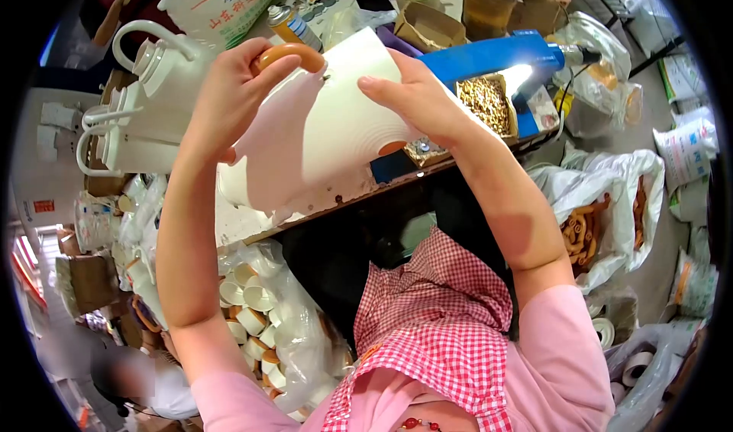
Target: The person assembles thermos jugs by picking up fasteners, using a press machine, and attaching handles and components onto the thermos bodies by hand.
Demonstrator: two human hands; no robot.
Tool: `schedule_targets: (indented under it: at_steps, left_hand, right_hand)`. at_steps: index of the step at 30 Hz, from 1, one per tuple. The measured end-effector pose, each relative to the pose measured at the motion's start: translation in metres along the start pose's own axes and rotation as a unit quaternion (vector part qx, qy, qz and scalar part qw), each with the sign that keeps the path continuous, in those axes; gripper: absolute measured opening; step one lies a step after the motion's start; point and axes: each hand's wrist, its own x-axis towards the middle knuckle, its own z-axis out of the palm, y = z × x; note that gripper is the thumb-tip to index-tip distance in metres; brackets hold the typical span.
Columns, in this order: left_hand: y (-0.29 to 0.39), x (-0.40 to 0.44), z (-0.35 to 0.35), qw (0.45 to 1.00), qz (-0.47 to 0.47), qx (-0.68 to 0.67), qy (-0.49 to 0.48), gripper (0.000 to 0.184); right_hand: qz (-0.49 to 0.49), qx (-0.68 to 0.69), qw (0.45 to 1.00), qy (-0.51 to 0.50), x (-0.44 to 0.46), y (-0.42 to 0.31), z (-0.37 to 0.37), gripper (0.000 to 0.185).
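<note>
As hands [416, 92] clamp white cylinder [336, 127] and brown handle [294, 53] — gold pieces [482, 100] in box [511, 129], brown pieces [584, 233] in bag [599, 176]

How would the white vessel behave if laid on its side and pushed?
The white vessel looks stiff; its wall shows no sag. Its rounded side suggests it would roll, probably until the brown handle catches. The smooth surface may be a bit slippery.

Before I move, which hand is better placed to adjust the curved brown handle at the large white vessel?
Likely the left hand: its thumb and fingers hold the handle. The right hand grips the vessel, farther from the handle.
</note>
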Motion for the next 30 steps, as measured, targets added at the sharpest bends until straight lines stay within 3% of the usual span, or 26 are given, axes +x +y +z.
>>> schedule_targets:
  at_steps: [9, 17, 30]
  left_hand:
    - [0.006, -0.007, 0.002, 0.999, 0.02, -0.021, -0.036, 0.029]
    - [0.023, -0.018, 0.009, 0.987, 0.04, 0.152, 0.016, 0.031]
    - [0.025, -0.017, 0.013, 0.981, 0.036, 0.189, 0.019, 0.036]
  right_hand:
    - [-0.011, 0.0, 1.0, 0.0, 0.009, 0.009, -0.006, 0.043]
    - [0.027, -0.019, 0.999, 0.01, 0.009, 0.003, -0.005, 0.048]
    - [0.0, -0.024, 1.0, -0.004, 0.013, 0.011, -0.008, 0.044]
